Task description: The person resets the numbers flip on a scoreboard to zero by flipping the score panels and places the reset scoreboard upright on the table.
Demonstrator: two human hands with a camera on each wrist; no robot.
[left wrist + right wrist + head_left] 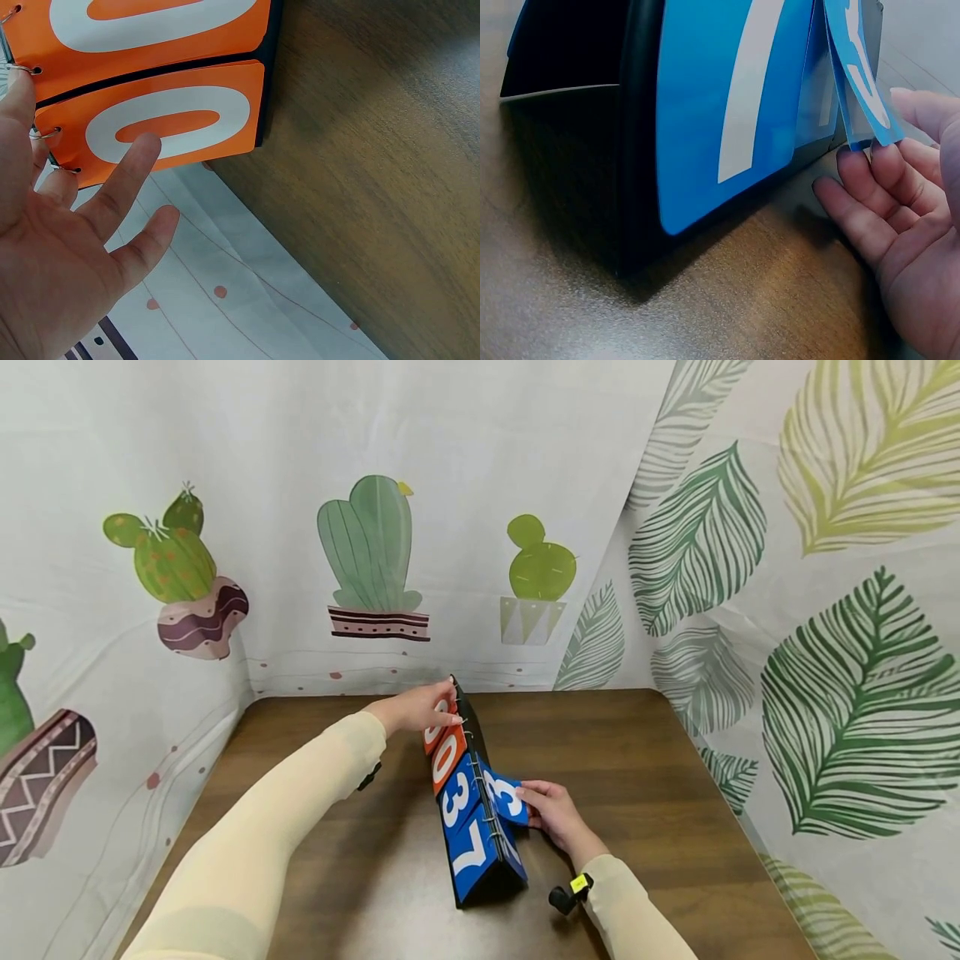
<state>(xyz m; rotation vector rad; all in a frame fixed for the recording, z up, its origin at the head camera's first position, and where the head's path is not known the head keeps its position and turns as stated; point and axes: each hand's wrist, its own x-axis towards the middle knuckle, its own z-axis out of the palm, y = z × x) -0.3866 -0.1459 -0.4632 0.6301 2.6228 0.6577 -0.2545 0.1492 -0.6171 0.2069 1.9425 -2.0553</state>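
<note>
A tabletop flip scoreboard [471,802] stands tent-like, with number cards ringed along its top ridge. Its left face reads 0 and 0 on orange cards [169,124], then 3 and 7 on blue ones. At the far end my left hand [420,708] holds the ridge by the rings, two fingers spread over the orange zero in the left wrist view. On the opposite face my right hand [555,814] pinches the lower edge of blue cards [862,75] lifted away from the board. Another blue card [727,112] hangs flat beside them, nearer the front end.
The scoreboard stands on a brown wooden table [360,860]. Cloth with cactus prints [450,435] hangs behind the table's back edge, and leaf-print cloth [825,610] covers the right side. A small black device with a yellow label [573,893] is at the right wrist.
</note>
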